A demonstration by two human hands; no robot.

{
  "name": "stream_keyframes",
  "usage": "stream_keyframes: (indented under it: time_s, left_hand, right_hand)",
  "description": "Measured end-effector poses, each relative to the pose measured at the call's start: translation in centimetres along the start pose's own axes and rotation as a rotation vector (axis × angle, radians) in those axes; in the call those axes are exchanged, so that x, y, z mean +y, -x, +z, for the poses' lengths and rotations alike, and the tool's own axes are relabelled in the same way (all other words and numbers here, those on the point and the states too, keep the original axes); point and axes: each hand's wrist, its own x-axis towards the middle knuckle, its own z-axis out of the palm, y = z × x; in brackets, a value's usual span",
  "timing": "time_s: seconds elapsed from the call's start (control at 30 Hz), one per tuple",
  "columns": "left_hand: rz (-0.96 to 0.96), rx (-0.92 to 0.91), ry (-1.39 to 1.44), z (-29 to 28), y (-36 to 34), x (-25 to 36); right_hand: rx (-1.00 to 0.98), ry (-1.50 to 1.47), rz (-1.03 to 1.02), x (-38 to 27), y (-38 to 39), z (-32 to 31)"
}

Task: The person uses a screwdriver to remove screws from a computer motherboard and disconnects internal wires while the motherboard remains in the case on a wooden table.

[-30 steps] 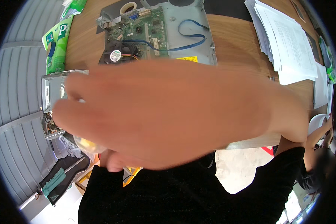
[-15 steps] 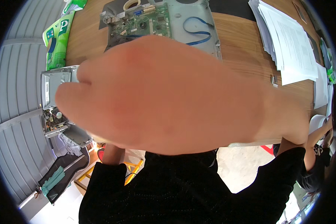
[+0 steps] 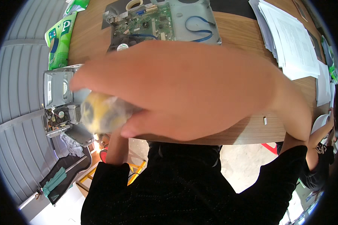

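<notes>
My right hand [image 3: 184, 90] reaches in from the right, very large and close to the camera, blurred by motion. Between its thumb and fingers is a rounded yellow, grey and clear thing [image 3: 103, 112], too smeared to name its kind. My left forearm [image 3: 118, 148] rises at the lower left; the hand at its end is hidden behind this thing. Beyond the right hand lies an opened metal computer case [image 3: 193, 11] with a green motherboard [image 3: 161, 22] and a blue flat cable [image 3: 204, 37]. The right hand covers its near part.
Left on the wooden table [image 3: 232, 33] are a green packet [image 3: 60, 41] and another opened metal case [image 3: 58, 90] with a fan. Paper sheets [image 3: 289, 41] are stacked at the right, near a small white piece [image 3: 265, 120]. Another person's arm [image 3: 321, 131] shows at the far right.
My right hand has turned and its thumb now shows apart from the fingers. The yellow and grey thing has come into sight. More of the table's near edge shows.
</notes>
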Motion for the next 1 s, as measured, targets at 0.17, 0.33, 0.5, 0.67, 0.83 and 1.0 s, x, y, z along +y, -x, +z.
stream_keyframes:
  time_s: [0.17,0.33,0.5,0.67,0.83,1.0]
  left_hand:
    - [0.038,0.018,0.005,-0.3,0.2,-1.1]
    - [0.167,0.158,-0.041,0.7,0.5,-0.6]
    - [0.183,0.058,-0.035,1.4,2.0,-2.3]
    - [0.155,0.029,0.054,1.4,1.3,-1.1]
    - [-0.005,0.222,0.148,2.8,1.7,0.1]
    - [0.026,0.199,0.088,2.6,1.8,-0.7]
  right_hand:
    - [-0.171,-0.221,0.309,-1.1,-1.6,-1.4]
    - [-0.149,0.178,0.522,-4.2,-2.1,-1.3]
    - [-0.183,-0.55,0.653,-4.9,-3.1,-1.9]
    - [-0.182,-0.411,0.599,-3.1,-0.4,-1.8]
    - [-0.085,-0.241,0.452,-4.9,-0.9,-1.5]
    - [-0.088,-0.566,0.791,-6.0,-0.3,-2.6]
